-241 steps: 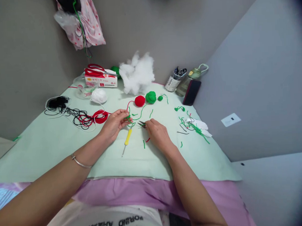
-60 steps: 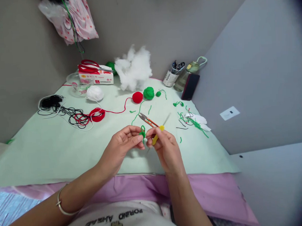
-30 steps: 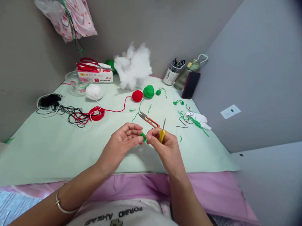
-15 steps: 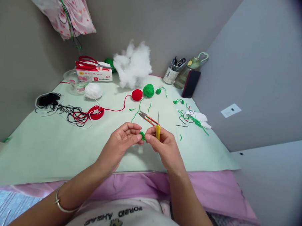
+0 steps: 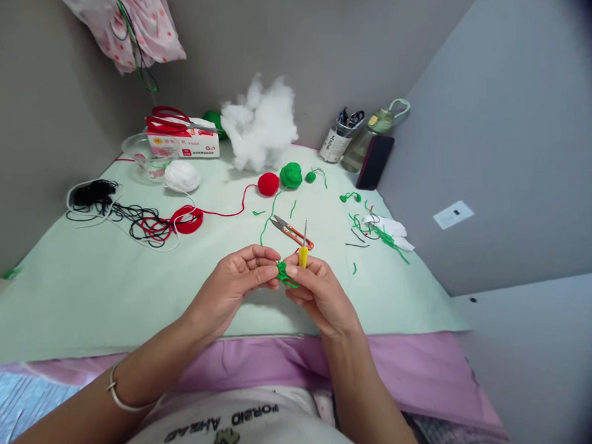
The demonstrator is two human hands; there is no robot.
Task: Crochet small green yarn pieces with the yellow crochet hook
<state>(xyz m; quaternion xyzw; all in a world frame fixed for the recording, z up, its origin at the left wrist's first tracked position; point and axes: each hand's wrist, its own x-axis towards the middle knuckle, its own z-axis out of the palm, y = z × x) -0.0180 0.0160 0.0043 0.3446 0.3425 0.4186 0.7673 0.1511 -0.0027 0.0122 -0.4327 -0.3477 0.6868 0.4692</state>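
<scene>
Between both hands is a small green crochet piece [image 5: 282,272], pinched by thumbs and fingers. My left hand [image 5: 244,273] holds its left edge, fingertips closed on it. The right edge is in my right hand [image 5: 318,283], which also keeps a yellow-handled crochet hook [image 5: 303,256] tucked in its fingers, metal tip pointing up and away. A green strand runs from the piece to a green yarn ball [image 5: 291,176]. Just beyond the hands lie orange thread snips [image 5: 292,232] on the pale green cloth [image 5: 181,286].
A red yarn ball [image 5: 268,184], white yarn ball [image 5: 181,176] and tangled black yarn [image 5: 96,193] lie to the left. White stuffing [image 5: 260,125] sits behind. Red-handled scissors [image 5: 168,120] rest on a box [image 5: 199,144]. Green scraps [image 5: 385,236], a phone [image 5: 374,163] and a bottle [image 5: 359,152] are right.
The right hand has turned slightly and shifted a little left with the hook. More of the green crochet piece now shows between the fingers.
</scene>
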